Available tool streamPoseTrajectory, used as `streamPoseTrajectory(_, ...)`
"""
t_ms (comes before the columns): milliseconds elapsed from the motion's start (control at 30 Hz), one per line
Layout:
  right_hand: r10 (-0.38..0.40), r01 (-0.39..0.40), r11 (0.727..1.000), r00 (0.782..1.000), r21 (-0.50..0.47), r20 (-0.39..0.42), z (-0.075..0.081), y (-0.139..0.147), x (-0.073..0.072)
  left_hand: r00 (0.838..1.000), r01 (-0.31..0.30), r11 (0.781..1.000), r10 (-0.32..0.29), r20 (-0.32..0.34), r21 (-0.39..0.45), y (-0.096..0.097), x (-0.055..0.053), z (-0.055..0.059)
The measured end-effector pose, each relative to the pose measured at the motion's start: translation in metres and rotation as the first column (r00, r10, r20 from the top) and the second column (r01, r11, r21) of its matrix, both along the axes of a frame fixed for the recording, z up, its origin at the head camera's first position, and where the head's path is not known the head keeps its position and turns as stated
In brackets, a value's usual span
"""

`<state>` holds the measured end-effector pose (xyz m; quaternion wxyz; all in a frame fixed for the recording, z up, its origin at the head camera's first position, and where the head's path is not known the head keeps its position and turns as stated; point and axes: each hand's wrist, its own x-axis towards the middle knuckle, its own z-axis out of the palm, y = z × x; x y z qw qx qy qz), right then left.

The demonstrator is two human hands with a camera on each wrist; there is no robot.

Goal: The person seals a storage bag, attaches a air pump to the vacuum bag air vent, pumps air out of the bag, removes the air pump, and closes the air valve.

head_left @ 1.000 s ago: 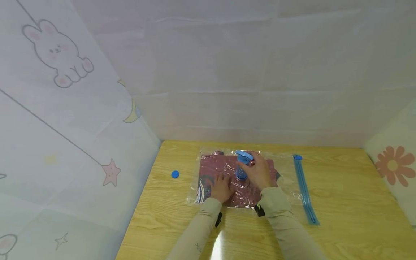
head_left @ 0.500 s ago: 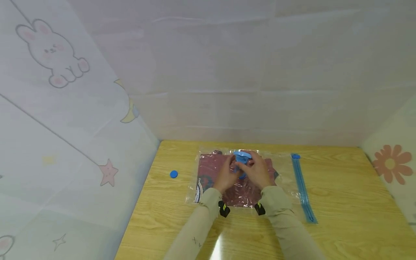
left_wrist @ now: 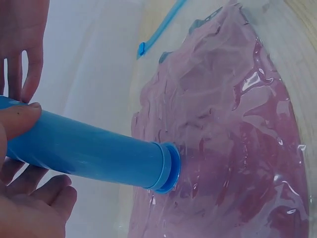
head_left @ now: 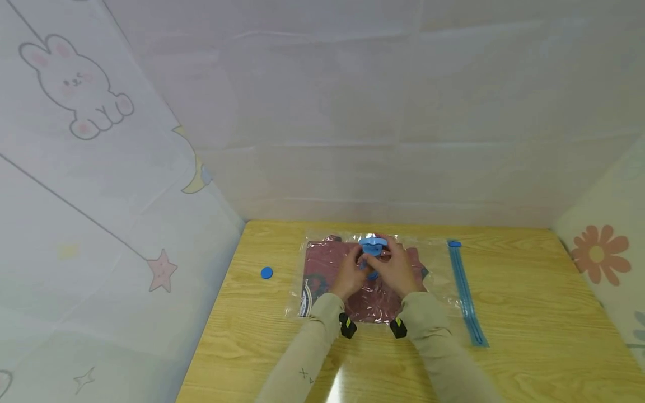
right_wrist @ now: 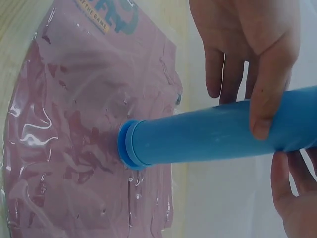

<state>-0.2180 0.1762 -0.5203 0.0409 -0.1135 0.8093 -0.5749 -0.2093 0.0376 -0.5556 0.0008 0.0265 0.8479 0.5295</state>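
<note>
A blue hand pump (head_left: 373, 244) stands with its lower end against a blue valve ring (left_wrist: 173, 168) on a clear plastic vacuum bag (head_left: 440, 266). My left hand (head_left: 349, 277) grips the pump's barrel from the left, its thumb (right_wrist: 262, 121) lying over the tube in the right wrist view. From the other side my right hand (head_left: 398, 273) holds the barrel too, just below the light-blue handle. Some of its fingers are hidden behind the pump. Inside the bag lies folded dark-red cloth (left_wrist: 223, 124) with a printed patch (right_wrist: 106, 17), under wrinkled film.
A round blue cap (head_left: 266, 272) lies on the wooden table (head_left: 227, 341), left of the bag. Along the bag's right end runs a blue zip seal (head_left: 468, 299) with a slider (head_left: 454, 244). A pale wall sheet (head_left: 322, 184) rises behind the table.
My left hand has lifted off the bag, where it lay flat, and moved right onto the pump beside my right hand. The pump's handle has levelled out a little.
</note>
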Motion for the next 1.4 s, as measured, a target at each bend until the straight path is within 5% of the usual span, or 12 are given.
streamPoseTrajectory(167,-0.1,0.1,0.995,0.995,-0.01,0.03,-0.003,-0.006,0.001,0.997,-0.081,0.997,0.081,-0.008,0.013,0.005,-0.001,-0.001)
streamPoseTrajectory(333,-0.189,0.189,0.982,0.982,-0.006,0.002,-0.004,-0.013,0.003,0.98,-0.189,0.982,0.188,-0.065,-0.008,0.013,-0.002,-0.003)
streamPoseTrajectory(500,-0.224,0.223,0.975,0.973,-0.008,-0.048,-0.004,-0.016,0.003,0.968,-0.232,0.973,0.23,-0.097,-0.013,0.016,-0.003,-0.005)
streamPoseTrajectory(733,-0.194,0.196,0.981,0.976,0.014,-0.095,-0.005,-0.01,0.001,0.976,-0.206,0.978,0.206,-0.073,0.008,0.014,-0.002,-0.007)
streamPoseTrajectory(1133,0.025,-0.02,0.996,0.998,0.082,-0.055,-0.002,0.007,-0.002,0.998,-0.07,0.998,0.07,-0.007,0.003,0.003,-0.002,0.002)
streamPoseTrajectory(1400,0.045,-0.044,0.999,0.997,0.025,-0.057,-0.004,0.007,0.0,0.999,-0.044,0.999,0.043,-0.005,-0.031,0.008,0.0,0.002)
